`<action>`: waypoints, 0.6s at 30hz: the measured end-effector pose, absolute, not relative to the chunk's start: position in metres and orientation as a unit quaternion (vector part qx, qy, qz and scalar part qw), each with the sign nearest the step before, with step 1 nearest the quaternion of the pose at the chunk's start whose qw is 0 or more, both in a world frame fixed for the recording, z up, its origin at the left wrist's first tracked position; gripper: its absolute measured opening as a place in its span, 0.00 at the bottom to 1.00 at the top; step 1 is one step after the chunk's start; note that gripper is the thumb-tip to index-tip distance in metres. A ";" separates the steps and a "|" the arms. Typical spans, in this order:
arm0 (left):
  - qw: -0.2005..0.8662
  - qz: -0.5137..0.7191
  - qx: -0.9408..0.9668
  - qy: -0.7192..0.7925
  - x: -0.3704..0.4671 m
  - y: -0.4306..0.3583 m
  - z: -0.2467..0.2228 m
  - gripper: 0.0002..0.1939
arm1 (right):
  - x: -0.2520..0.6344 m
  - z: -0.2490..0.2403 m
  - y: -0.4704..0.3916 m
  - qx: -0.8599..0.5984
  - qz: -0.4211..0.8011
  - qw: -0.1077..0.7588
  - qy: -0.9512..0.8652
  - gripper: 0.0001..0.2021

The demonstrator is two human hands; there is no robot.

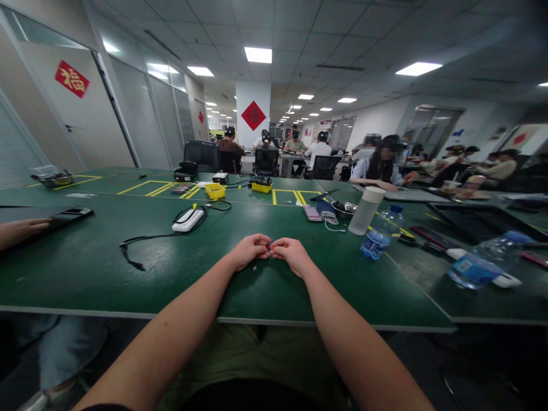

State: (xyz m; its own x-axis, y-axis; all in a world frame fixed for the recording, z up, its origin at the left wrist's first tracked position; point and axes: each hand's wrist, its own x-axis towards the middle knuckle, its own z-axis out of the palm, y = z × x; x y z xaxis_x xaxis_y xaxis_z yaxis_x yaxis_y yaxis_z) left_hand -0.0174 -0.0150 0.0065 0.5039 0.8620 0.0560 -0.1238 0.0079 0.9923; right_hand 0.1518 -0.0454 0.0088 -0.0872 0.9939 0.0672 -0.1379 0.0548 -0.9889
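My left hand [250, 252] and my right hand [291, 254] meet just above the green table [274, 302], with their fingertips pinched together. Between the fingertips shows a small red-orange piece [271, 248] with a darker spot beside it. It is mostly covered by the fingers and too small to name. I cannot tell whether it is one part or two. Both hands are closed, thumbs against the index fingers. A tiny pale speck [254, 267] lies on the table below my left hand.
To the left lie a white power bank [188, 220] and a black cable [149, 236]. Yellow trays [214, 191] sit farther back. At right stand a frosted bottle [366, 211] and water bottles [381, 234], near a metal bowl [345, 208]. Another person's hand [25, 229] rests at far left.
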 end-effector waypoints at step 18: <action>0.650 0.370 0.582 0.320 -0.019 -0.012 0.006 0.13 | 0.154 0.008 -0.042 -0.416 0.570 0.523 -0.478 0.04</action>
